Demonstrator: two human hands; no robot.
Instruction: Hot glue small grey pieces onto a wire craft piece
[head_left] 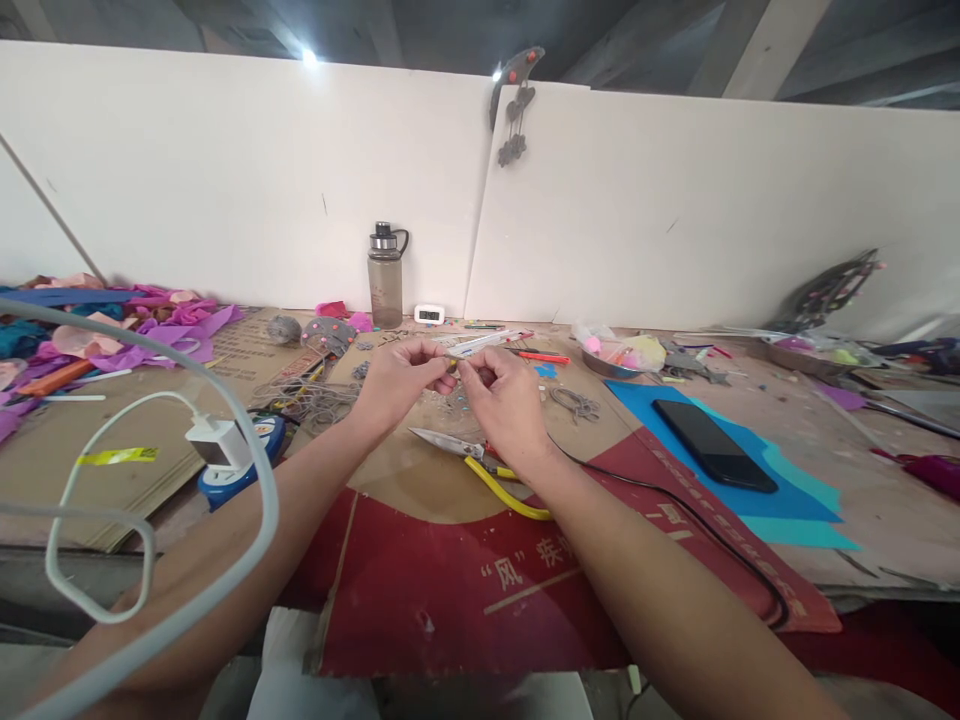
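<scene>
Above the middle of the cardboard, my left hand [405, 382] and my right hand [508, 402] meet fingertip to fingertip. Both are closed in a pinch around something tiny and yellowish-brown, too small to name. Just below them lies a pair of scissors [495, 478] with yellow handles, its metal blades pointing left; my right wrist partly covers it. Grey cord [319, 398] lies in loose loops left of my left hand. A smaller grey coil [575, 403] rests to the right of my right hand. Beyond my fingers are an orange-red pen-like tool [544, 356] and white strips.
A white cable [266, 500] loops across the near left, by a charger [217, 443] and a blue tape measure [240, 480]. A bottle [385, 280] and a small digital clock [430, 315] stand at the back. The phone [712, 445] lies on blue sheets [799, 503]; crumpled paper [90, 340] fills the far left.
</scene>
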